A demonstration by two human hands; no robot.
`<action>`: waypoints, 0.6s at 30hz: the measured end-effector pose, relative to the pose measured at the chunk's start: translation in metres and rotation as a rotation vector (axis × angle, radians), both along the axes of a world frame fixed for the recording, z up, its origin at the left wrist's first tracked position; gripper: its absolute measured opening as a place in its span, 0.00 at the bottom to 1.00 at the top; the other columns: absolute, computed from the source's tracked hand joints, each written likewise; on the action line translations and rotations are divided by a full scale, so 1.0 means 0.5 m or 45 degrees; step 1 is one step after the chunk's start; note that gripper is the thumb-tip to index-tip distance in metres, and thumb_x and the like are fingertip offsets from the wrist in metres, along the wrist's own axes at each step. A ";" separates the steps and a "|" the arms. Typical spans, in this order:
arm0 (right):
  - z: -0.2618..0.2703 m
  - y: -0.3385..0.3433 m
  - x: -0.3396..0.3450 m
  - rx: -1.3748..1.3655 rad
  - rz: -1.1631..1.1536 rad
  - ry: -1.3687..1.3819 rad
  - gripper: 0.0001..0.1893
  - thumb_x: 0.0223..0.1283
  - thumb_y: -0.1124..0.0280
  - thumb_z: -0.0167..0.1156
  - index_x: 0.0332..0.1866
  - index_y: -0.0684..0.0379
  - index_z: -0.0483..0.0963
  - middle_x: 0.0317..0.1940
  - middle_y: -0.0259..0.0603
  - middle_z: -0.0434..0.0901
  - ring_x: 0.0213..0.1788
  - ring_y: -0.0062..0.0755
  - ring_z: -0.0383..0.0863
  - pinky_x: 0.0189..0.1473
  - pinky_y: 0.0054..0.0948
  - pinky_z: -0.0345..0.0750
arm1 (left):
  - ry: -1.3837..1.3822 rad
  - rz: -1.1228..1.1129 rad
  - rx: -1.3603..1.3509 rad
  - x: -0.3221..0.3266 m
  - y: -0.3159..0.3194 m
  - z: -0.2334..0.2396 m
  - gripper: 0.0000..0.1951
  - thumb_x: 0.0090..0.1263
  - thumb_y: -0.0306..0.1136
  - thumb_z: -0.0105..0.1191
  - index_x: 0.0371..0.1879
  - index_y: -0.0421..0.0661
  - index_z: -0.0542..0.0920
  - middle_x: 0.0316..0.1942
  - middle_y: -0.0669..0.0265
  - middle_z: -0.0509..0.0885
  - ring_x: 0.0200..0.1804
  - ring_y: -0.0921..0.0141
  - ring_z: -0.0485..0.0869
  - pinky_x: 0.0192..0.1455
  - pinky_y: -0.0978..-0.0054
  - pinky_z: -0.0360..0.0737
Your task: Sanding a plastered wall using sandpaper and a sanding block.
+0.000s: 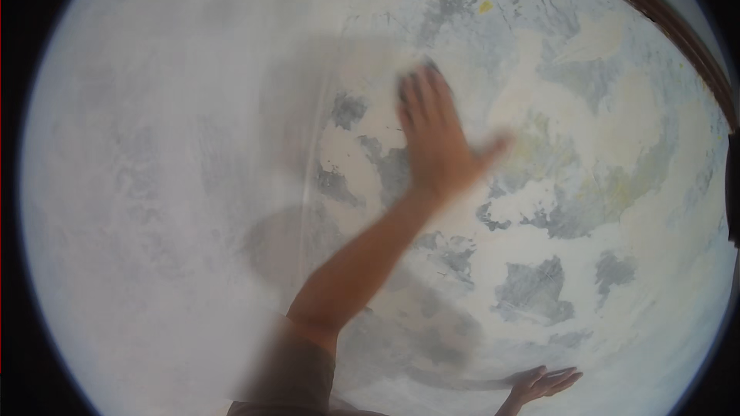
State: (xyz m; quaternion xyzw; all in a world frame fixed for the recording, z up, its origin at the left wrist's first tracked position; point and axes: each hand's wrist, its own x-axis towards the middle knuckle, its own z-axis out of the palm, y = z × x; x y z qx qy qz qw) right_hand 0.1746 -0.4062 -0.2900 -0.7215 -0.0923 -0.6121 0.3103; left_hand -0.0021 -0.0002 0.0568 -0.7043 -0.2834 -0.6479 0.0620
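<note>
My left hand (436, 133) is raised in the middle of the view, in front of a patchy plastered wall (543, 92). Its fingers point up and the thumb stands out to the right. The hand is blurred, and whether the palm touches the wall cannot be told. Dark edges show by the fingertips; I cannot tell whether they are shadow or something thin under the hand. Low on the right, my right hand (543, 384) is held with fingers stretched to the right and nothing visible in it. Its shadow on the wall reaches up to the hand.
Grey bare patches (535, 289) and yellow flecks (484, 7) mark the wall's right part. A faint vertical line separates it from a smoother pale area (156, 127) at left. A brown frame (642, 3) curves along the upper right.
</note>
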 end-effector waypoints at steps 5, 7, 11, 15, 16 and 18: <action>0.025 0.045 -0.020 0.033 -0.187 -0.011 0.44 0.73 0.33 0.32 0.79 0.63 0.52 0.78 0.57 0.50 0.80 0.59 0.48 0.75 0.60 0.54 | 0.246 -0.283 0.341 -0.022 0.002 -0.039 0.64 0.61 0.82 0.39 0.78 0.35 0.37 0.79 0.39 0.38 0.79 0.39 0.37 0.79 0.41 0.40; 0.048 0.064 -0.041 -0.035 -0.123 -0.171 0.38 0.76 0.43 0.42 0.75 0.69 0.58 0.74 0.60 0.59 0.74 0.65 0.58 0.69 0.61 0.61 | -0.131 -0.121 0.247 -0.043 0.114 0.038 0.61 0.63 0.75 0.48 0.77 0.33 0.41 0.79 0.39 0.42 0.80 0.41 0.40 0.80 0.43 0.40; 0.036 0.047 -0.034 -0.075 -0.057 -0.066 0.43 0.76 0.39 0.32 0.78 0.70 0.49 0.79 0.59 0.48 0.79 0.69 0.46 0.73 0.66 0.51 | -0.384 -0.009 -0.109 -0.012 0.095 0.094 0.60 0.66 0.74 0.46 0.76 0.28 0.41 0.78 0.35 0.42 0.80 0.41 0.42 0.81 0.47 0.42; 0.047 0.062 -0.042 -0.026 -0.108 -0.133 0.41 0.76 0.40 0.33 0.78 0.70 0.51 0.78 0.58 0.51 0.78 0.68 0.47 0.73 0.66 0.53 | -0.033 -0.349 0.274 0.006 -0.038 -0.032 0.64 0.63 0.77 0.44 0.74 0.23 0.41 0.77 0.31 0.39 0.80 0.41 0.37 0.81 0.47 0.39; 0.045 0.058 -0.037 -0.037 -0.104 -0.139 0.41 0.76 0.40 0.33 0.78 0.70 0.51 0.78 0.58 0.51 0.78 0.68 0.47 0.73 0.66 0.53 | -0.008 -0.301 0.303 -0.006 -0.019 -0.012 0.66 0.60 0.77 0.48 0.73 0.21 0.42 0.76 0.28 0.41 0.80 0.39 0.37 0.80 0.44 0.39; 0.031 0.056 -0.028 -0.029 -0.062 -0.139 0.40 0.76 0.41 0.38 0.77 0.69 0.53 0.77 0.60 0.52 0.78 0.68 0.49 0.72 0.66 0.54 | -0.147 -0.220 0.197 -0.019 0.083 0.070 0.67 0.58 0.78 0.50 0.73 0.21 0.42 0.75 0.28 0.43 0.79 0.38 0.37 0.79 0.41 0.40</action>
